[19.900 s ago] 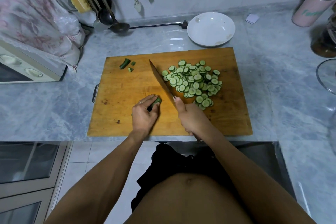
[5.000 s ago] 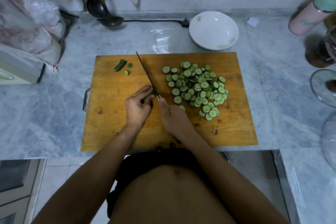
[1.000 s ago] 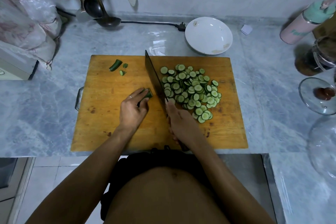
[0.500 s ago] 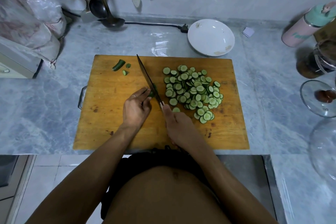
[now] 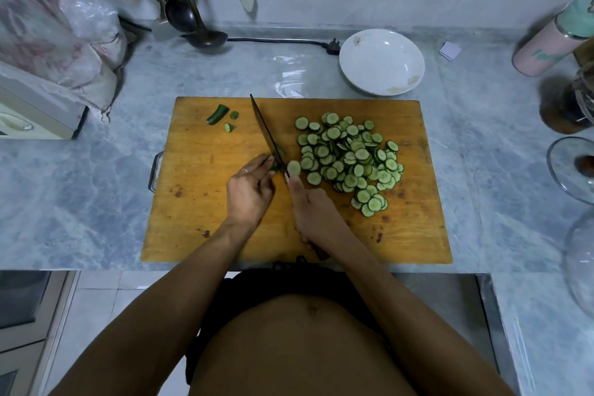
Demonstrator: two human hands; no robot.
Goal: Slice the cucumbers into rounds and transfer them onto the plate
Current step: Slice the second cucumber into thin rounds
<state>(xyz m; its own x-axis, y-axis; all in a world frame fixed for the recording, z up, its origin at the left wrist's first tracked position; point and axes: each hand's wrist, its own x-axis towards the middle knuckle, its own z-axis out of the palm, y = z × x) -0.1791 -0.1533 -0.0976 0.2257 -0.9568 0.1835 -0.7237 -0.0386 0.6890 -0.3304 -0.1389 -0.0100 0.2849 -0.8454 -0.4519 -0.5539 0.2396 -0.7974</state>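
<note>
1. Sitting in the upper right of the frame, the white plate [image 5: 382, 62] holds no slices, only small smears.
2. Right hand [image 5: 313, 210] grips the knife [image 5: 268, 137] handle.
3. Left hand [image 5: 249, 191] pinches the cucumber stub [image 5: 275, 166], touching the blade's left side.
4. Cut rounds [image 5: 348, 159] lie right of the blade on the cutting board [image 5: 199, 202].
</note>
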